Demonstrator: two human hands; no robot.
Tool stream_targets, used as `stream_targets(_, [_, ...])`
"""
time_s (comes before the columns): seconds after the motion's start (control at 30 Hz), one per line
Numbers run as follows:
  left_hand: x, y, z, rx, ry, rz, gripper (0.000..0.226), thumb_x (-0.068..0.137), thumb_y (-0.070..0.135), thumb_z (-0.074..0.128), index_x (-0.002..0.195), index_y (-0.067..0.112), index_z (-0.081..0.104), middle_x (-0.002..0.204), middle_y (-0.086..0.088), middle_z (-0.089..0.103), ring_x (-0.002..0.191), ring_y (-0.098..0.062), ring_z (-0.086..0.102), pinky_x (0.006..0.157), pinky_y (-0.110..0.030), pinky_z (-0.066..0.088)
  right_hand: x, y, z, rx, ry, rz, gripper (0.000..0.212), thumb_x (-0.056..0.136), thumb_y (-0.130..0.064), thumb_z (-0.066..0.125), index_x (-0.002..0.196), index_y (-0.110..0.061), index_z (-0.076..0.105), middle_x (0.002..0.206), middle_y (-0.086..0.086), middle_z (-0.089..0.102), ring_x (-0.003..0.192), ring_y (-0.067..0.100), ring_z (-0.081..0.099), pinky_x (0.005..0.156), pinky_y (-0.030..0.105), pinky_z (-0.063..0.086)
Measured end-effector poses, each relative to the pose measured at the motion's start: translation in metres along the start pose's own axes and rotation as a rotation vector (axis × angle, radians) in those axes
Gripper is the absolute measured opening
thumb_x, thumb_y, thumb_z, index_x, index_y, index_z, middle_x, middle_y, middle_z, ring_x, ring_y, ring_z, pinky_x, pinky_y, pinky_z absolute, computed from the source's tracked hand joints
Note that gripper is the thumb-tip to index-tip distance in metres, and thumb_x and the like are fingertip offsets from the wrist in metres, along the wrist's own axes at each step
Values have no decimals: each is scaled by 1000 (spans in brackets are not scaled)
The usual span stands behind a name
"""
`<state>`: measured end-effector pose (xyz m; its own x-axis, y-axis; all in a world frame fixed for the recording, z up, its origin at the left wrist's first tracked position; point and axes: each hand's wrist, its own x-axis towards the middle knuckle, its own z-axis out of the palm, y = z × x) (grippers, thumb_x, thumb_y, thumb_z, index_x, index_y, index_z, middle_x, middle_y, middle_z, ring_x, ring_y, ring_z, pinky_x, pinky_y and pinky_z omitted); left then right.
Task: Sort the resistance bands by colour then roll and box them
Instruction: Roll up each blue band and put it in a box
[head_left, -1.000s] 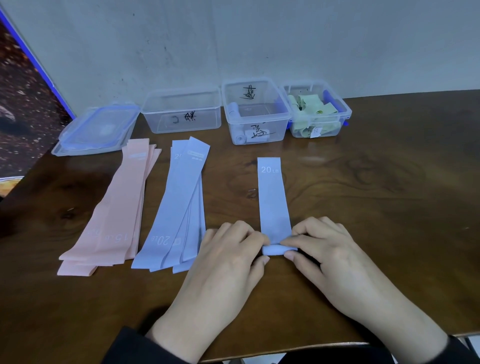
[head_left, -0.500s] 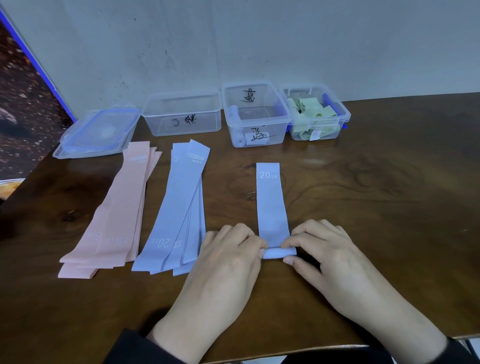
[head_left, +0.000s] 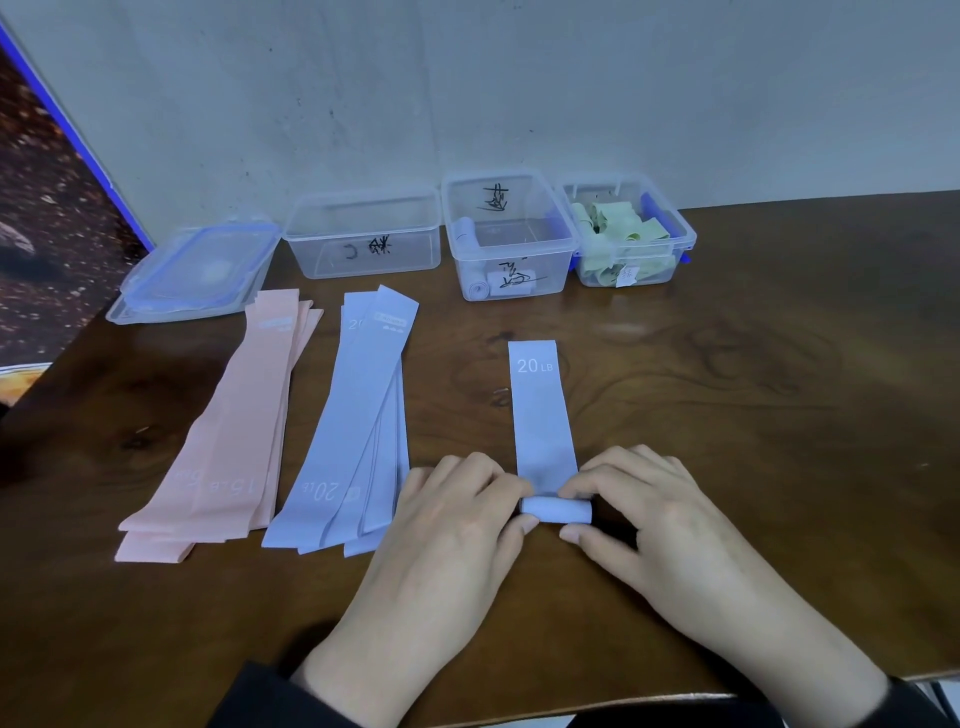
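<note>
Together, both hands (head_left: 556, 512) pinch the blue band's (head_left: 540, 415) rolled end.

- Both forearms enter from the bottom edge of the frame in dark sleeves, converging toward the lower centre.
- The left hand (head_left: 457, 525) lies palm down, fingers curled, its fingertips and thumb pinching at its right.
- The right hand (head_left: 654, 514) mirrors it, fingers bent, thumb tucked below.

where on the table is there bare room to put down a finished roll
Bare wood right of the blue band, in front of the green box, up to the table edge. Crowded left: pink stack, blue stack, lids.
</note>
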<state>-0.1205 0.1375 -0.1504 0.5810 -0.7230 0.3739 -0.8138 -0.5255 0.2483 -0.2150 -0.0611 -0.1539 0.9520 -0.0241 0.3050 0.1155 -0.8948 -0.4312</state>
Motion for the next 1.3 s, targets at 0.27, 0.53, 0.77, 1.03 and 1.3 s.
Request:
stream_targets(0.27, [-1,-1,-1,-16,-37,-9,22,92,41,59,112,31,65,101,17,51,94,-5,47,79,-29,46,0,2,3,-34,8,-8,36,97,-48,46,109,-30,74,103,-20,55,96,5,53,86,32,47])
stream_targets(0.53, [-1,1,-2,-3,-35,-15,20,94,38,58,107,28,69,99,16,53,93,-4,47,79,-28,45,0,0,-3,24,-17,4,20,93,-47,56,106,-36,66,106,-25,55,101,3,53,91,29,43])
stream_targets(0.77, [-2,-1,-2,-27,-18,-9,19,90,35,66,108,31,64,100,17,54,93,-5,49,80,-29,46,-1,-1,-1,-1,-10,1,34,97,-50,47,113,-32,71,107,-25,54,101,2,53,90,27,43])
stream_targets(1.03, [-2,-1,-1,-40,-8,-12,22,93,38,56,111,29,65,100,16,53,92,-7,50,79,-32,47,0,0,-1,-5,-16,14,26,96,-49,50,109,-35,67,107,-26,54,102,2,53,90,24,40])
stream_targets(1.3, [-1,0,-2,-23,-6,-8,21,94,36,52,108,28,66,100,14,56,92,-8,52,79,-33,49,-1,1,-1,9,-25,29,40,96,-54,47,121,-33,70,110,-26,55,106,1,52,92,26,41])
